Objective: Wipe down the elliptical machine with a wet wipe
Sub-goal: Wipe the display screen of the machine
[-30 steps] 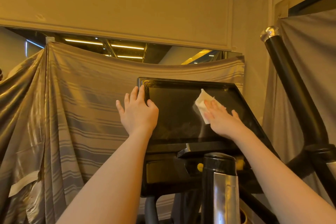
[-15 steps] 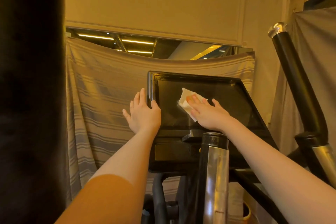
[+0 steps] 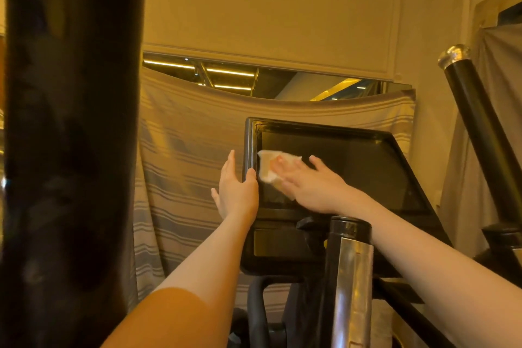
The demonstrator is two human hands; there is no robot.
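Right hand [image 3: 310, 186], fingers flat, has slid the wipe [image 3: 268, 165] across to the screen [image 3: 353, 172] left edge, left hand [image 3: 236, 192] pinching the frame, so the screen looks mostly covered, corners probably remaining.

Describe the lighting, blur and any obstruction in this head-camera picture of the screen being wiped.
Head view: warm amber light throughout; a dark, out-of-focus pole blocks the left side; the right hand and wet wipe are motion-blurred; the screen shows faint sheen.
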